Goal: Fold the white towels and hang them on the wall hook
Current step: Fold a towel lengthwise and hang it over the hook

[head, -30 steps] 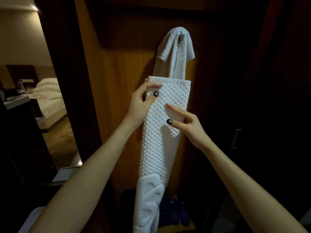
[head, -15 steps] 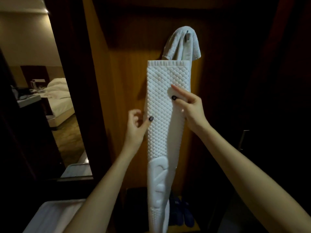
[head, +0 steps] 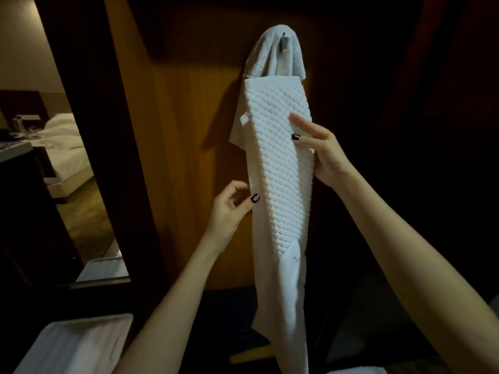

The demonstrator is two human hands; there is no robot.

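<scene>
A long white waffle-textured towel (head: 280, 179), folded lengthwise, hangs upright in front of the wooden wall panel. My right hand (head: 321, 155) grips its right edge near the top, thumb on the front. My left hand (head: 232, 209) pinches its left edge lower down. Above it, another white towel (head: 270, 58) is draped over the metal wall hook (head: 284, 41). The folded towel's top edge sits just below that hanging towel.
A doorway on the left opens onto a bedroom with a bed (head: 64, 147). A white tray (head: 73, 344) sits at lower left. Dark slippers (head: 237, 314) lie on the floor below the wall panel. To the right the area is dark.
My right hand has stayed on the towel's right edge while my left hand slid down the left edge. A back corner of the towel now hangs loose at upper left.
</scene>
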